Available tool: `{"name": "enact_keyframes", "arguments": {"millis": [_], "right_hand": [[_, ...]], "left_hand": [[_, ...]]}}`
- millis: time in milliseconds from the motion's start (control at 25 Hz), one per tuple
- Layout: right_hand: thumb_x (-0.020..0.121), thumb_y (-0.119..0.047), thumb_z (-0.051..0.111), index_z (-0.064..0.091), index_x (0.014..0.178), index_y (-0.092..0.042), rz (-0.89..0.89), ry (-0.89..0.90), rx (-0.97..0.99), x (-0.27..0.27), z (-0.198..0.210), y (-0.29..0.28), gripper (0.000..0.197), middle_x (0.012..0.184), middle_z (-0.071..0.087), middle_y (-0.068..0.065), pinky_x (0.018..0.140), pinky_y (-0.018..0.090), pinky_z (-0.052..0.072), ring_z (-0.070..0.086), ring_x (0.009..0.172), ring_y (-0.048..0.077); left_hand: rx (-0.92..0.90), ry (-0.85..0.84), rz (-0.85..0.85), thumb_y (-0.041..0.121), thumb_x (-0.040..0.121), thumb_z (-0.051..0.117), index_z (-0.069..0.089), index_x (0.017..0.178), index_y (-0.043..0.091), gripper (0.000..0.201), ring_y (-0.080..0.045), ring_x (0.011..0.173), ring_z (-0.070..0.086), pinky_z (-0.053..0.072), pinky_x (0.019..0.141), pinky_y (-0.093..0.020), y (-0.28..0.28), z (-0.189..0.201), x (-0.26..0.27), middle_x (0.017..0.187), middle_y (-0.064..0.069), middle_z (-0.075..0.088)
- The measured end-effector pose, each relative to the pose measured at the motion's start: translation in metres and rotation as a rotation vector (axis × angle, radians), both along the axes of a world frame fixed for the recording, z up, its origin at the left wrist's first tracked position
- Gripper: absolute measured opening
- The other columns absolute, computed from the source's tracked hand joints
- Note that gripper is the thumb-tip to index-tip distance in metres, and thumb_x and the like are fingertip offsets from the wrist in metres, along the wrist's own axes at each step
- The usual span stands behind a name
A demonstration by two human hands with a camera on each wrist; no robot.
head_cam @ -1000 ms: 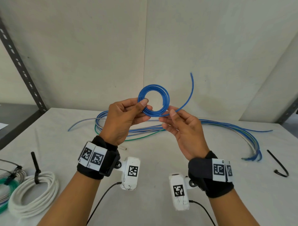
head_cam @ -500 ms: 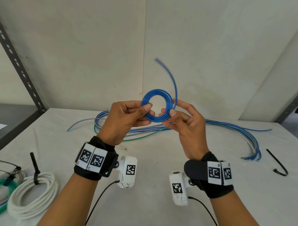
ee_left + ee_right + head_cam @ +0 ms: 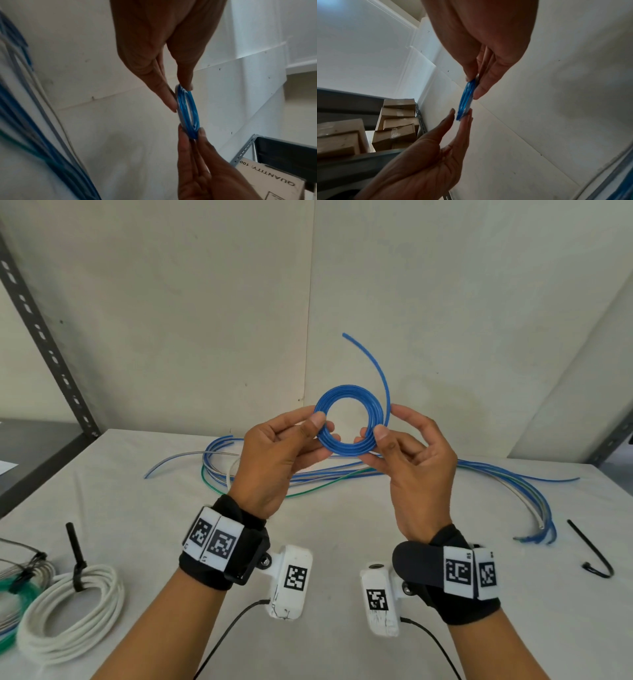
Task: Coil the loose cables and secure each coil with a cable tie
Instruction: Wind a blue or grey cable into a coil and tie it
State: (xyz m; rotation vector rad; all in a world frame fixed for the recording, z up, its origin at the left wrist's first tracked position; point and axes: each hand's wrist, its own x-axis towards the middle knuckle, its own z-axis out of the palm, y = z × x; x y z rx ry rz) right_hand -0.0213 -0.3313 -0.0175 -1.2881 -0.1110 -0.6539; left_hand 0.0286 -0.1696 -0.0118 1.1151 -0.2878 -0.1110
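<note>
A small blue coil [image 3: 349, 428] is held up above the table [image 3: 342, 542], in front of the wall, between both hands. Its left side is pinched between the thumb and fingers of the left hand [image 3: 277, 460], and its right side is clamped between the thumb and fingers of the right hand [image 3: 416, 470]. The free end of the cable [image 3: 378, 368] curves up and to the left from the right side of the coil. On the far part of the table, loose cables [image 3: 507, 477] in blue, green and white are spread from left to right. A white coil [image 3: 68, 614], bound with a black tie [image 3: 76, 553], lies at the near left. A spare black cable tie [image 3: 591, 549] lies on the table at the right, well apart from the hands.
</note>
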Motion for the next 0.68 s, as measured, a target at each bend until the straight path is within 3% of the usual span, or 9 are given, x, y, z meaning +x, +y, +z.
{"name": "enact_keyframes", "arguments": {"millis": [120, 240, 400, 680], "right_hand": [[0.095, -0.006, 0.065, 0.058, 0.129, -0.004, -0.030, -0.015, 0.034, 0.001, -0.002, 0.000, 0.035, 0.092, 0.077, 0.017, 0.073, 0.034, 0.061, 0.076, 0.092, 0.029], [0.095, -0.006, 0.064, 0.060, 0.125, -0.003, -0.021, -0.011, 0.001, 0.001, -0.003, 0.001, 0.030, 0.096, 0.077, 0.016, 0.074, 0.034, 0.061, 0.075, 0.093, 0.029], [0.094, -0.005, 0.066, 0.063, 0.106, -0.003, -0.025, -0.011, -0.020, 0.000, 0.000, -0.007, 0.013, 0.096, 0.075, 0.015, 0.073, 0.042, 0.060, 0.075, 0.091, 0.032], [0.097, -0.006, 0.062, 0.070, 0.119, -0.013, 0.092, 0.053, -0.263, 0.000, 0.005, -0.022, 0.025, 0.090, 0.075, 0.014, 0.069, 0.038, 0.062, 0.075, 0.083, 0.027]], "left_hand": [[-0.002, -0.012, -0.049, 0.016, 0.081, 0.072, 0.069, 0.116, 0.003, 0.037, -0.026, 0.095, 0.075, 0.062, 0.081, -0.032, -0.010, -0.005, -0.006, 0.102, -0.017, 0.076], [0.008, -0.039, -0.036, 0.015, 0.076, 0.073, 0.070, 0.113, 0.005, 0.039, -0.025, 0.087, 0.076, 0.063, 0.076, -0.030, -0.010, -0.005, -0.007, 0.097, -0.017, 0.077], [0.148, -0.071, -0.077, 0.016, 0.075, 0.074, 0.072, 0.109, 0.007, 0.036, -0.022, 0.082, 0.075, 0.063, 0.073, -0.029, 0.000, 0.000, -0.006, 0.093, -0.017, 0.077], [0.397, -0.133, -0.208, 0.007, 0.083, 0.074, 0.073, 0.113, 0.006, 0.030, -0.027, 0.090, 0.076, 0.063, 0.080, -0.036, 0.024, 0.008, -0.002, 0.094, -0.016, 0.077]]}}
